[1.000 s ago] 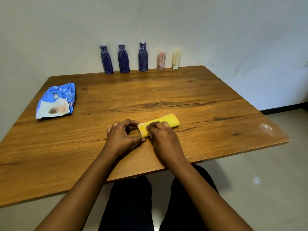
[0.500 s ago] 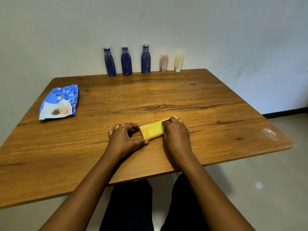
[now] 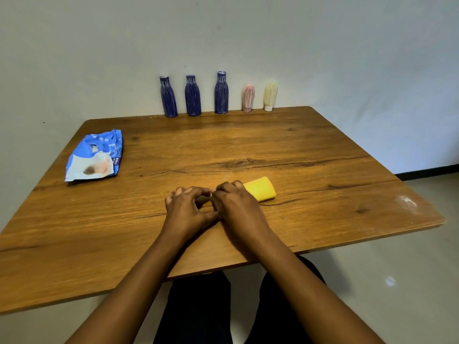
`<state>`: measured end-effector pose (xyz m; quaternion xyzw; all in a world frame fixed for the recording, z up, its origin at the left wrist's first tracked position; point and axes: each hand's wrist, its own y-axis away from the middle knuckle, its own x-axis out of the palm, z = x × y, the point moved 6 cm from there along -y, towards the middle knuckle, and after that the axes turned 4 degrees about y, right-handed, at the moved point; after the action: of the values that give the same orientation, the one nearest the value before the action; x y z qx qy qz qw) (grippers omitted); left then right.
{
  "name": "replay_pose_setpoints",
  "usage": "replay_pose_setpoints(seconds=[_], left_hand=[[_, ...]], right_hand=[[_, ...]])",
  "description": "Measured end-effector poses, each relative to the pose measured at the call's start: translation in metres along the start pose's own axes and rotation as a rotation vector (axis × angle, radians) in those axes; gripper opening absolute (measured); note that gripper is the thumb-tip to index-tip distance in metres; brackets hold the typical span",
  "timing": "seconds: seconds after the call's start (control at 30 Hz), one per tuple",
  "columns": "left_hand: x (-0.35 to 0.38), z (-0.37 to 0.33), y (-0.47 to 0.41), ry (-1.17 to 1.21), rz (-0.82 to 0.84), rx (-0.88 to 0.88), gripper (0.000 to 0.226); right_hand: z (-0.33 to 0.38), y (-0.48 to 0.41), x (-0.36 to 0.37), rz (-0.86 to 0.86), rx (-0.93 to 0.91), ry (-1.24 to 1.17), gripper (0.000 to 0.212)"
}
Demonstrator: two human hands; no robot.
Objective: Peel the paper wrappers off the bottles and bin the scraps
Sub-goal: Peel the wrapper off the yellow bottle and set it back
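A yellow paper-wrapped bottle (image 3: pixel 261 189) lies on its side on the wooden table (image 3: pixel 248 145), its right end showing. My right hand (image 3: pixel 234 203) covers its left part, fingers curled over it. My left hand (image 3: pixel 188 207) sits just to the left, fingers curled, its fingertips meeting my right hand at the bottle's hidden left end. Three blue wrapped bottles (image 3: pixel 193 95) stand along the far edge by the wall, with a pink one (image 3: pixel 248 98) and a cream one (image 3: pixel 270 96) to their right.
A blue and white plastic packet (image 3: pixel 95 156) lies flat at the table's left side. The table's near edge runs just under my forearms. Grey floor (image 3: pixel 397 281) lies to the right. No bin is in view.
My right hand slid right along the yellow bottle, then back left to its end. It now meets my left hand's fingertips, hiding the end that showed before. The camera tilted down.
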<state>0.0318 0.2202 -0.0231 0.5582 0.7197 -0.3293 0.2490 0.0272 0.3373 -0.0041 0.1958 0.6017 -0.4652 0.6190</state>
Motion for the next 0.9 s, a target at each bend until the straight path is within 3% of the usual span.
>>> replay_pose_setpoints(seconds=[0.13,0.33,0.57,0.63,0.8,0.9], left_hand=[[-0.001,-0.001,0.001,-0.008,-0.008,-0.016,0.058],[-0.002,-0.002,0.004,0.008,0.01,-0.027,0.052],[-0.003,-0.007,0.005,0.006,0.002,-0.049,0.06],[-0.003,-0.005,0.005,0.011,0.0,-0.062,0.062],[-0.004,-0.005,0.006,0.028,-0.006,-0.02,0.054],[-0.005,-0.006,0.006,0.011,-0.021,-0.021,0.058]], right_hand=[[-0.027,-0.004,-0.007,-0.047,0.167,0.046,0.032],[0.01,0.004,0.001,-0.049,-0.069,-0.003,0.032],[-0.094,0.003,-0.017,-0.148,0.373,0.107,0.022],[-0.078,0.002,-0.015,-0.155,0.347,0.116,0.021],[0.007,0.007,0.005,-0.068,-0.027,-0.008,0.035],[-0.036,0.005,-0.005,-0.112,0.147,0.037,0.031]])
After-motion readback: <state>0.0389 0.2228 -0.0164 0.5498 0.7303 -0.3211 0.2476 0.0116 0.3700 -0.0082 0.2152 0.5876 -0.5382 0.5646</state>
